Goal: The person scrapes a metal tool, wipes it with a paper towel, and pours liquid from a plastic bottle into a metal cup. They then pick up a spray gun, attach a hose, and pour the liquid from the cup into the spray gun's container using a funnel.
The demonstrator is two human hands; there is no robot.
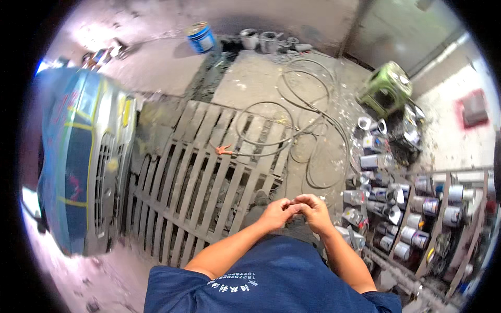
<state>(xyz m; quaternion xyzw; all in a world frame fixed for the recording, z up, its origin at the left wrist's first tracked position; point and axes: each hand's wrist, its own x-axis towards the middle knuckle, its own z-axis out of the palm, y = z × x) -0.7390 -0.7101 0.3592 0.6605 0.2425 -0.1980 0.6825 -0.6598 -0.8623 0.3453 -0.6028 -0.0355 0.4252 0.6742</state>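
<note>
My left hand (275, 213) and my right hand (313, 209) are held close together in front of my dark blue shirt (271, 276). Both are closed, with thumbs and fingertips meeting between them. Whatever they may pinch there is hidden or too small to make out. Beneath and beyond them lies a slatted floor grate (201, 219). An orange fitting (224, 150) at the end of a dark hose (261, 154) rests on the grate, well away from my hands.
A vehicle front (86, 167), partly covered in film and yellow tape, stands left. Loops of hose cross the floor ahead. A green stool (385, 88) is at far right, above a rack (449, 224) of paint cans. A blue can (201, 37) and grey buckets (249, 39) stand behind.
</note>
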